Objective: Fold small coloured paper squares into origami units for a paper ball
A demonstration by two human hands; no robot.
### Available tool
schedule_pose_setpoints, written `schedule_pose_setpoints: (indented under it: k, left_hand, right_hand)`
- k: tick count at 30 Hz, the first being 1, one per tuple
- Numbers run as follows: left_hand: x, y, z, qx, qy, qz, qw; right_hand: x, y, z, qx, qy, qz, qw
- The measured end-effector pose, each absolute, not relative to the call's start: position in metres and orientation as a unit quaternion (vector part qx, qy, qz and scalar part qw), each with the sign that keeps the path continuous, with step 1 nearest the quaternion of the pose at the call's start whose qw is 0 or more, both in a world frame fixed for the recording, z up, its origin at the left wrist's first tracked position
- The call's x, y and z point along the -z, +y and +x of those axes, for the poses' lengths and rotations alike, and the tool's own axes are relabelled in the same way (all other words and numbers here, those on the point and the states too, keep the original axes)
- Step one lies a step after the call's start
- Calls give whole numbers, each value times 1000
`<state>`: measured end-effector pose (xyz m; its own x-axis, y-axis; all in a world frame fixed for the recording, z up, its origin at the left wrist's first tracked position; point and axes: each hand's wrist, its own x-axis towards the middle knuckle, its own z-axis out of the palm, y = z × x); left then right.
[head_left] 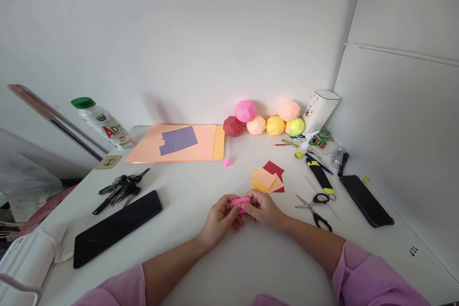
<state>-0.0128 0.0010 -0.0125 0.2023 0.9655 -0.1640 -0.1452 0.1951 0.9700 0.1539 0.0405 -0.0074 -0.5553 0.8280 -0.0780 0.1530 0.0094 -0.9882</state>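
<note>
Plainly, a Well-Strewn White Table [193, 177]

Peach sheets [143, 147] lie left of centre. At lower centre, the left hand [218, 220] meets the right hand [266, 210], open scissors [311, 206] to their right. Between them, both pinch a pink paper piece [241, 204], seemingly folded, though fingers partly hide it.

Your left hand [218, 220] and right hand [266, 209] grip pink paper [240, 202] below frame centre; scissors [311, 206] lie lower right.

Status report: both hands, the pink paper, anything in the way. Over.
Left hand and right hand: both pinching the small, folded pink paper piece. Nearby: overlapping red, yellow and peach paper pieces just beyond; black-handled metal scissors off right.
</note>
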Motion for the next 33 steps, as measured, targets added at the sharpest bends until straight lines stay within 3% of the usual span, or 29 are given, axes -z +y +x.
schedule_pose_setpoints:
  k: [33]
  left_hand:
    - [11, 1, -14, -419, 436, 482, 634]
  right_hand:
    - [14, 42, 154, -589, -660, -357, 301]
